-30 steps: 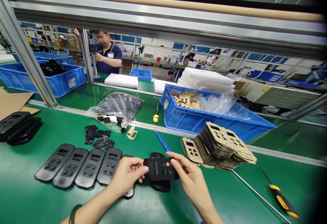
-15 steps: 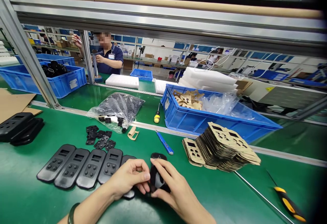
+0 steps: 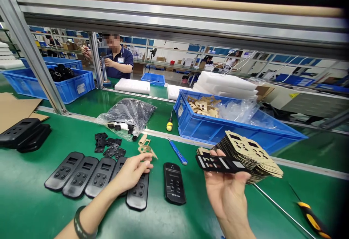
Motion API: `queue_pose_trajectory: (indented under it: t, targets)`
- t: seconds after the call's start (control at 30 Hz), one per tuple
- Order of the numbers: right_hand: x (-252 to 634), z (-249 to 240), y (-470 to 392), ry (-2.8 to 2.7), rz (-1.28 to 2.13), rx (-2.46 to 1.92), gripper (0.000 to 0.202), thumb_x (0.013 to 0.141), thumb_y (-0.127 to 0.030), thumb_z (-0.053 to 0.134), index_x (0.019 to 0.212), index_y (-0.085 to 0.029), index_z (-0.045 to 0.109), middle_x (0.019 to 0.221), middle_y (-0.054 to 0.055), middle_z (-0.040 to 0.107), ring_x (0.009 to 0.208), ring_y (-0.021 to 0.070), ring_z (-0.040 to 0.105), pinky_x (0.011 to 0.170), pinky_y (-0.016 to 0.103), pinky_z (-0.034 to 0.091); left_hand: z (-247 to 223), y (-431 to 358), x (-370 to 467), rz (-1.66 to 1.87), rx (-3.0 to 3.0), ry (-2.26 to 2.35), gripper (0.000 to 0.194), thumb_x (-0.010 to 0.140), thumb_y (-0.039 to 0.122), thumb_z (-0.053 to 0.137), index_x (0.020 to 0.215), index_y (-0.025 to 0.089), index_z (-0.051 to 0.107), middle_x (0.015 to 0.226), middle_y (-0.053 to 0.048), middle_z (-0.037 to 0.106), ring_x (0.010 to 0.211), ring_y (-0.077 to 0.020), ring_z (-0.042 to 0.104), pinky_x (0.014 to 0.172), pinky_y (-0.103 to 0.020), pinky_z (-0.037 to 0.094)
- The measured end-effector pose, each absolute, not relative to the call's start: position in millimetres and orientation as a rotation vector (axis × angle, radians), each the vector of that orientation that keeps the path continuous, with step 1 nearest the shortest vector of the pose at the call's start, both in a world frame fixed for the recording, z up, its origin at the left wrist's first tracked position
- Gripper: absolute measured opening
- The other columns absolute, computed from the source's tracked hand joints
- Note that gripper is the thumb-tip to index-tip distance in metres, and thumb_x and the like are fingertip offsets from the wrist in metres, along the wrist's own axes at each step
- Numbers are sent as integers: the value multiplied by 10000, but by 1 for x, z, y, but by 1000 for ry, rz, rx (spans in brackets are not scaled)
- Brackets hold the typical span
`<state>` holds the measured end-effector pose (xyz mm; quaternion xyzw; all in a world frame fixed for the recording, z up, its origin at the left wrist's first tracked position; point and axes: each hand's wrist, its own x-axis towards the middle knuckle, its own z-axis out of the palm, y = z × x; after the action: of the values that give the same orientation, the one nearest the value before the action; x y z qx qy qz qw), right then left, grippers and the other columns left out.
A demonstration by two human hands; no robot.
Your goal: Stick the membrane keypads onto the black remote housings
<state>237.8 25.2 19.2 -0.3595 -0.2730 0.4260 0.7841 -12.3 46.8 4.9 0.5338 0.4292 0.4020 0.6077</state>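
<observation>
My right hand (image 3: 227, 191) holds a thin black overlay panel (image 3: 215, 163) with pale slots, pinched between thumb and fingers, just in front of the stack of tan-backed panels (image 3: 242, 148). My left hand (image 3: 133, 171) hovers over the row of black housings (image 3: 91, 177), fingers loosely stretched, its fingertips close to curled tan backing scraps (image 3: 144, 142). Between my hands, a black housing with a glossy face (image 3: 174, 183) lies flat on the green table. Part of the row is hidden beneath my left hand and forearm.
Black button pads (image 3: 110, 145) lie behind the row, near a clear bag of black parts (image 3: 128, 115). A blue cutter (image 3: 177, 152) and screwdrivers (image 3: 169, 124) lie around. A blue bin (image 3: 207, 133) stands behind the stack. A co-worker (image 3: 120, 63) sits across the bench.
Both hands have come off the glossy-faced housing, which now lies on the table. My right hand moved right and took up a panel; my left moved up-left, where another tan scrap now shows.
</observation>
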Motion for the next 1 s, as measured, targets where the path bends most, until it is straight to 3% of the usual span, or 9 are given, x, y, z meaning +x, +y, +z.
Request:
queue_pose_trajectory:
  t: [0.07,0.13,0.23,0.37,0.53,0.7,0.77,0.83,1.0]
  targets:
    - [233,17,25,-596,973,-794,538,717,-659,651,1090,-272,664,1244,24,589,1094,187,529,518,174,460,12,46,-27,743,1561,1011,741,673,463,745,1328,234,485,1452,-147,410,1310,-328,394,1081,-477,295]
    - [229,13,23,-594,1017,-817,538,722,-654,652,1106,-278,657,1262,21,585,1084,183,536,536,180,473,19,43,-37,387,1925,1012,1163,509,449,841,1470,248,219,1552,-174,162,1411,-392,117,1115,-577,81]
    - [224,8,21,-556,1075,-839,509,731,-660,640,1065,-277,679,1219,8,616,1068,175,544,687,209,517,22,37,-38,-3,2187,1088,1411,361,394,887,1482,176,59,1520,-295,132,1392,-472,-9,1020,-689,-103]
    - [221,5,15,-515,1297,-827,590,705,-690,639,1127,-278,657,1004,21,677,905,162,597,761,243,521,18,31,-22,131,2319,1140,1339,427,297,850,1487,169,42,1427,-287,320,1378,-458,148,1042,-682,-60]
    - [204,6,-2,-581,1544,-740,719,709,-718,596,1313,-345,484,884,22,653,737,167,601,675,289,516,14,23,-6,488,2121,959,1303,510,163,777,1471,315,-90,1506,-159,77,1288,-403,364,1037,-503,355]
    - [191,6,-12,-598,1563,-721,742,700,-714,608,1332,-374,419,829,2,603,632,148,557,567,260,478,-1,11,7,749,1692,816,1351,503,218,853,1472,305,-85,1552,-112,-20,1413,-392,63,1108,-507,236]
    - [191,4,-12,-589,1572,-726,734,706,-715,602,1325,-363,423,834,2,596,634,148,554,560,258,473,-5,7,14,851,1351,694,1347,543,246,858,1464,304,-124,1566,-118,40,1417,-364,101,1104,-490,247]
    - [194,3,-10,-588,1595,-729,712,728,-724,566,1323,-362,420,841,3,594,637,144,547,551,249,469,-6,4,21,943,986,593,1209,648,328,808,1480,282,-67,1552,-126,174,1397,-326,220,1103,-459,256]
    - [197,7,-6,-584,1631,-741,645,772,-734,497,1287,-347,475,794,-10,549,552,101,461,413,170,391,2,4,33,996,499,517,441,907,297,507,1307,111,495,1302,-168,566,1224,-289,497,1051,-437,332]
